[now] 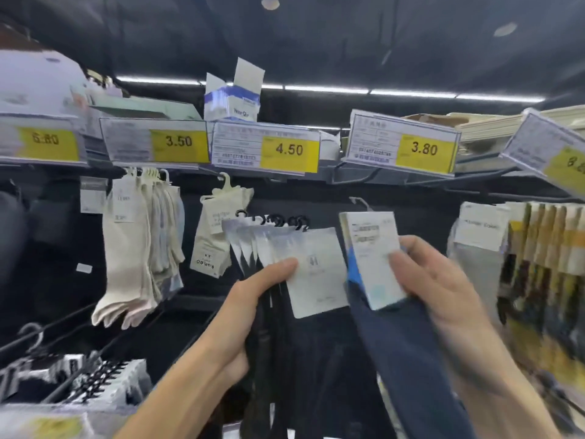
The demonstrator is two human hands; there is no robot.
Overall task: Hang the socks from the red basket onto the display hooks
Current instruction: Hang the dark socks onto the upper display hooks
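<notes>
Left hand (253, 299) is closed around a bunch of black socks (278, 343), thumb pressed onto the white card header (316, 274) of the front pair; the bunch fans out at the top with several black plastic hooks (278, 220) sticking up, not on any display hook. Right hand (443, 289) is closed on a navy sock pair (405, 359), thumb on its white and blue card label (372, 255), the sock body hanging down and left of the wrist; a thin hook at the top of that pair is only faintly visible. Both bundles are held side by side in front of the dark display wall, below the shelf edge. Shelf edge carries yellow price tags: 6.80 (46, 139), 3.50 (179, 141), 4.50 (288, 149), 3.80 (424, 148), and 1 more at far right, partly cut off. Cream socks (133, 248) hang in a packed row under the 3.50 tag; a single cream pair (215, 236) hangs under the 4.50 tag, just left of the black bunch. More packaged socks (544, 248) hang at right, blurred. An open white and blue box (232, 96) sits on the top shelf. Red basket is out of view.
</notes>
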